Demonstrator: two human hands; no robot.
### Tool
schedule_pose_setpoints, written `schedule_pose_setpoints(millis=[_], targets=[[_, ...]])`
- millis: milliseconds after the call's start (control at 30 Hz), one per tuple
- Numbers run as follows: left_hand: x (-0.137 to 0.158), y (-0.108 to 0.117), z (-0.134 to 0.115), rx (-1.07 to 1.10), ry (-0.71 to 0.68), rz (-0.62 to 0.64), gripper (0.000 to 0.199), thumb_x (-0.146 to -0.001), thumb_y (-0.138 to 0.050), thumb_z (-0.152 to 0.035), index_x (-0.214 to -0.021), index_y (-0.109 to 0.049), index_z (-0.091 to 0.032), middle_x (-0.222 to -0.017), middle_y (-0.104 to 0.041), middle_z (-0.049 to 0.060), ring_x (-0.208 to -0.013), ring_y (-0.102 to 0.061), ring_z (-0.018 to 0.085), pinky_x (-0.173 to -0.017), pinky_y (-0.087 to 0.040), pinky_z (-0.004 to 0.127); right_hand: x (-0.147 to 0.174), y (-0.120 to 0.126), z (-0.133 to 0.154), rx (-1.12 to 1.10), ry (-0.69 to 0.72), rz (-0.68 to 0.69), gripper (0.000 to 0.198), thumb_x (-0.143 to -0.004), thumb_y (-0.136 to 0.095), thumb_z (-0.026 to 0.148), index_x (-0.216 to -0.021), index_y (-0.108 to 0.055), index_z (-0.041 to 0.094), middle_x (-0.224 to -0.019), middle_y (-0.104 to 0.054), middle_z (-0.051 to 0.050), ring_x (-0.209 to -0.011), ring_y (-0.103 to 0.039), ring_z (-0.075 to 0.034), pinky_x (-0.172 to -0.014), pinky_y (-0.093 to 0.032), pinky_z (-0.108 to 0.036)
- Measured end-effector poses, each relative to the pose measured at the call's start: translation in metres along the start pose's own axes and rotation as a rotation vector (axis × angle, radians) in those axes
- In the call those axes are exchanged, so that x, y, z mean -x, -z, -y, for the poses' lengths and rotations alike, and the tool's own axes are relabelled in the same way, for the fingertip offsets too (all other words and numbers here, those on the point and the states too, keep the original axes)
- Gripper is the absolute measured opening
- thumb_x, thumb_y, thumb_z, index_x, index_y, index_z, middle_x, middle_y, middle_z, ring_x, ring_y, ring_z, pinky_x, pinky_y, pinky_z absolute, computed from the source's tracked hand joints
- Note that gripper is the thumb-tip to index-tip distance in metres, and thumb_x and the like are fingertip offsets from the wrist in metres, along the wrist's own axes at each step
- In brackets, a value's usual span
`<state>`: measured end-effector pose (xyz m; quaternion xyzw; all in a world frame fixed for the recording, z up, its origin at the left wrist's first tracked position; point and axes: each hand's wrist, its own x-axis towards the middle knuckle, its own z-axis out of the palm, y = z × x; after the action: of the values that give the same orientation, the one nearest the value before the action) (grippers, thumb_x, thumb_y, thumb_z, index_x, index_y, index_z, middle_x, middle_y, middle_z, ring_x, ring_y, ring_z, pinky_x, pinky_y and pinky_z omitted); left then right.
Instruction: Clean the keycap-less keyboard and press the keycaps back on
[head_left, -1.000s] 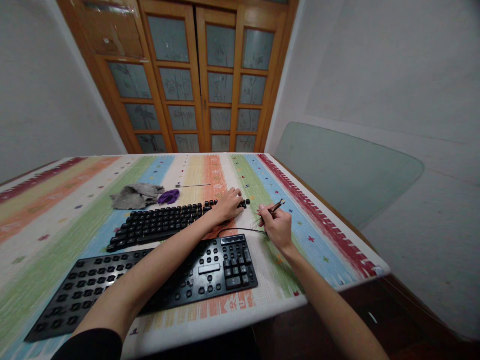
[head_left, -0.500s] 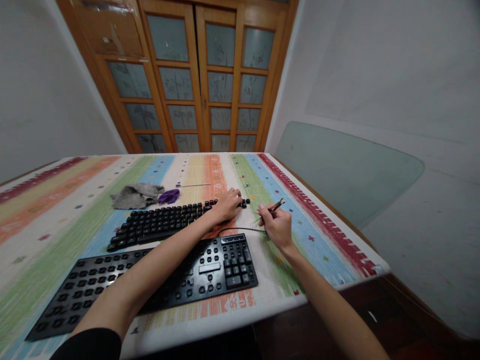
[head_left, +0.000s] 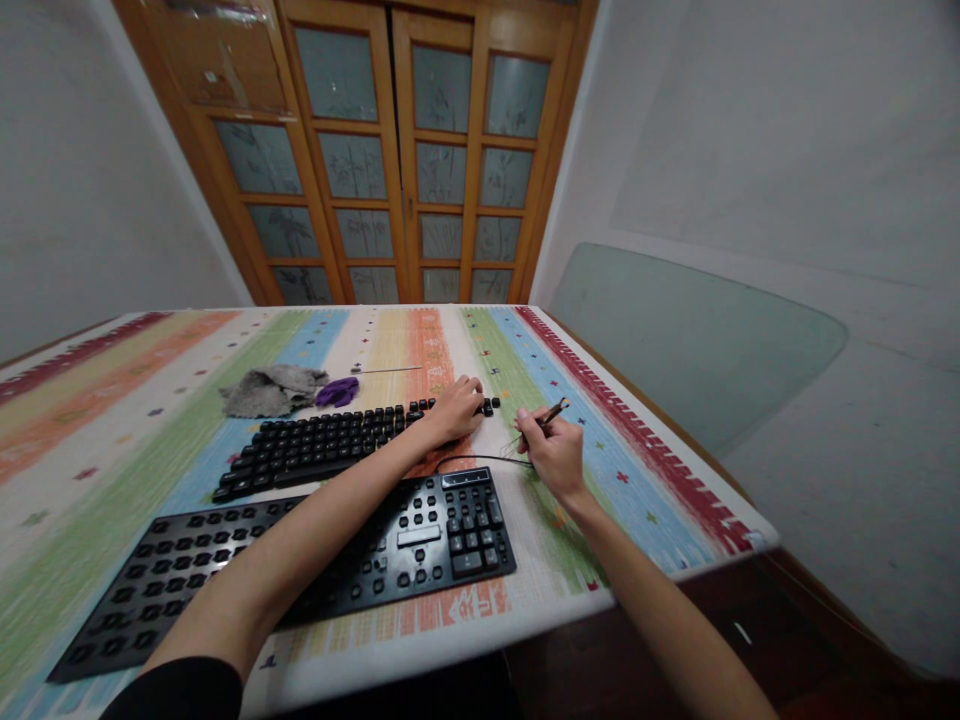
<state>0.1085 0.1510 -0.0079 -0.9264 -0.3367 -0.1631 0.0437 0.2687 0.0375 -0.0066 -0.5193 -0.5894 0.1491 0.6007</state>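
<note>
Striped tablecloth (head_left: 135,425) — left hand (head_left: 456,410) at unreadable keycaps (head_left: 490,406), grip unclear — right hand (head_left: 555,447) pinching thin tool (head_left: 556,409)

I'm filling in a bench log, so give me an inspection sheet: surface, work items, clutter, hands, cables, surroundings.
Surface: striped tablecloth over the table.
Work items: black keyboard, mostly without keycaps, number-pad keys fitted; loose keycaps set in rows beyond it.
Clutter: grey cloth, purple cloth, thin rod.
Hands: left hand at the right end of the keycap rows, its grip unclear; right hand grips a slim tool.
Cables: black cable curving from behind the keyboard toward the right hand.
Surroundings: wooden glazed doors ahead; pale green panel to the right.
</note>
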Motion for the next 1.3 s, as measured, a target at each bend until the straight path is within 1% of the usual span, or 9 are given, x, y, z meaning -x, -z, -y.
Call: schedule_pose_setpoints(millis=[200,433,633,867,933,1033,1133,1233,1300], targets=[[0.0,-0.001,0.0,-0.002,0.013,-0.002,0.013,-0.085,-0.06,-0.019,-0.086,-0.073,-0.015,-0.11,-0.062,0.012,-0.104,-0.053,0.027,-0.09,-0.05,0.041,0.0,0.0,-0.001,0.001,0.012,0.003,0.047,-0.09,-0.059,0.054,-0.059,-0.061,0.018,-0.044,-0.058,0.001,-0.037,-0.054,-0.012,-0.044,-0.041,-0.023],[0.0,0.0,-0.001,-0.003,0.009,0.002,0.015,-0.086,-0.058,-0.018,-0.085,-0.073,-0.015,-0.11,-0.062,0.012,-0.105,-0.054,0.027,-0.09,-0.05,0.04,0.0,0.0,-0.002,-0.006,0.003,0.008,0.048,-0.089,-0.059,0.056,-0.059,-0.061,0.018,-0.044,-0.058,0.001,-0.037,-0.055,-0.012,-0.042,-0.041,-0.022],[-0.001,-0.001,0.0,0.01,0.002,-0.002,0.013,-0.085,-0.06,-0.017,-0.085,-0.073,-0.016,-0.109,-0.062,0.012,-0.104,-0.054,0.027,-0.091,-0.049,0.04,0.0,0.0,-0.001,0.004,0.014,0.01,0.047,-0.089,-0.059,0.055,-0.059,-0.061,0.019,-0.044,-0.059,0.001,-0.037,-0.055,-0.013,-0.044,-0.042,-0.023],[0.007,0.003,0.003,0.043,0.018,-0.039,0.014,-0.084,-0.063,-0.02,-0.093,-0.072,-0.016,-0.11,-0.061,0.012,-0.105,-0.054,0.028,-0.091,-0.05,0.044,0.0,0.002,-0.001,-0.011,-0.018,0.018,0.049,-0.088,-0.059,0.057,-0.059,-0.061,0.018,-0.044,-0.058,0.0,-0.037,-0.055,-0.013,-0.041,-0.041,-0.023],[0.014,0.008,0.003,0.055,0.012,-0.046,0.014,-0.086,-0.061,-0.019,-0.094,-0.071,-0.016,-0.111,-0.061,0.011,-0.106,-0.054,0.027,-0.093,-0.049,0.043,0.001,0.003,0.001,-0.026,-0.01,0.054,0.049,-0.087,-0.06,0.058,-0.058,-0.06,0.019,-0.044,-0.058,0.001,-0.036,-0.054,-0.012,-0.04,-0.041,-0.023],[0.032,0.019,0.0,0.072,-0.004,-0.056,0.013,-0.087,-0.059,-0.019,-0.093,-0.07,-0.016,-0.112,-0.062,0.011,-0.107,-0.055,0.025,-0.094,-0.049,0.04,0.003,0.003,0.005,-0.053,0.016,0.15,0.05,-0.087,-0.06,0.058,-0.056,-0.058,0.019,-0.045,-0.059,0.001,-0.036,-0.052,-0.012,-0.041,-0.041,-0.023],[0.058,0.032,-0.006,0.138,-0.053,-0.073,0.012,-0.09,-0.059,-0.023,-0.093,-0.069,-0.016,-0.111,-0.063,0.01,-0.106,-0.056,0.024,-0.094,-0.049,0.038,0.008,0.001,0.01,-0.075,0.05,0.256,0.051,-0.089,-0.059,0.056,-0.054,-0.058,0.019,-0.046,-0.059,0.0,-0.037,-0.051,-0.011,-0.045,-0.043,-0.024],[0.088,0.047,-0.017,0.216,-0.118,-0.033,0.015,-0.093,-0.057,-0.026,-0.092,-0.068,-0.017,-0.111,-0.064,0.009,-0.106,-0.058,0.023,-0.096,-0.047,0.038,0.014,-0.002,0.015,-0.067,0.083,0.344,0.053,-0.09,-0.057,0.056,-0.052,-0.059,0.02,-0.046,-0.059,0.0,-0.039,-0.051,-0.011,-0.045,-0.043,-0.024],[0.108,0.057,-0.026,0.26,-0.115,-0.005,0.014,-0.094,-0.057,-0.026,-0.096,-0.068,-0.019,-0.113,-0.064,0.008,-0.108,-0.058,0.022,-0.102,-0.045,0.04,0.018,-0.003,0.018,-0.056,0.101,0.389,0.053,-0.09,-0.057,0.056,-0.052,-0.06,0.02,-0.046,-0.059,0.0,-0.039,-0.051,-0.011,-0.044,-0.042,-0.024]])
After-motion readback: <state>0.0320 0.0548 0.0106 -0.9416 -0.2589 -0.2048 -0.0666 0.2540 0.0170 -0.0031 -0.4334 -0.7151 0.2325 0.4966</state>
